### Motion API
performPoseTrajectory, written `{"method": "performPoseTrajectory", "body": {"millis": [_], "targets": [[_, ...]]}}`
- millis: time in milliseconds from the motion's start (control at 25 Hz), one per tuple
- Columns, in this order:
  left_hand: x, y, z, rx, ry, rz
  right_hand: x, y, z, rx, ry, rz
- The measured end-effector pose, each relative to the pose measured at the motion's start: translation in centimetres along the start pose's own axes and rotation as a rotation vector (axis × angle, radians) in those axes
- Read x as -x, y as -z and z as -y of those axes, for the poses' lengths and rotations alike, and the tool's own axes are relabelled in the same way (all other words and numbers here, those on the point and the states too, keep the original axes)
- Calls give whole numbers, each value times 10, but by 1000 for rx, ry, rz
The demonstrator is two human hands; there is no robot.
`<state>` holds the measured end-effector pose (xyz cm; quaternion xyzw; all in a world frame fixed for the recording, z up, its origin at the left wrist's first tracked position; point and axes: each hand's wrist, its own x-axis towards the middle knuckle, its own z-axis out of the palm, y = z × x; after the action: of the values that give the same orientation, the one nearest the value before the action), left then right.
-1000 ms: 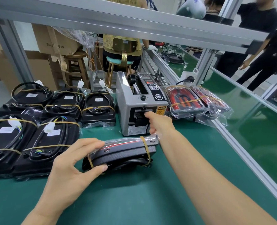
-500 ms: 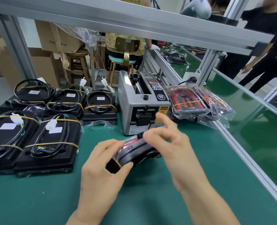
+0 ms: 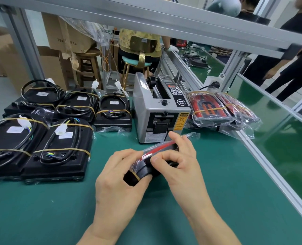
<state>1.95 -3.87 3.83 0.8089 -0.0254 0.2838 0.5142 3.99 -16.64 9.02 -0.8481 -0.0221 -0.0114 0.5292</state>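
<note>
Your hands hide most of what you hold.

Your left hand [image 3: 118, 177] and right hand [image 3: 180, 163] cover the bagged part [image 3: 157, 147], so only a red strip, a dark corner and a rubber band show; you cannot tell its full shape or its underside. The print on the yellow sticker [image 3: 181, 122] of the tape machine [image 3: 161, 110] and on the white labels [image 3: 15, 129] of the black units [image 3: 61, 167] is too small to read. The leftmost of them runs off the left edge. The crossbar [image 3: 146, 16] hides the seated person [image 3: 139, 39] above the back, and the standing people [image 3: 297, 55] at the top right are blurred and cropped.
</note>
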Motion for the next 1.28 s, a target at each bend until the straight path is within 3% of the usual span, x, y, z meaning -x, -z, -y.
{"method": "performPoseTrajectory", "body": {"millis": [560,1040,1280], "targets": [[1,0,-2,-2,16,-11,-2,-2,-1,75,27,-45],[1,1,-2,-8,19,-5,-5,10,2,-178,-21,63],[0,0,-3,2,33,2,-6,12,4,35,22,92]]}}
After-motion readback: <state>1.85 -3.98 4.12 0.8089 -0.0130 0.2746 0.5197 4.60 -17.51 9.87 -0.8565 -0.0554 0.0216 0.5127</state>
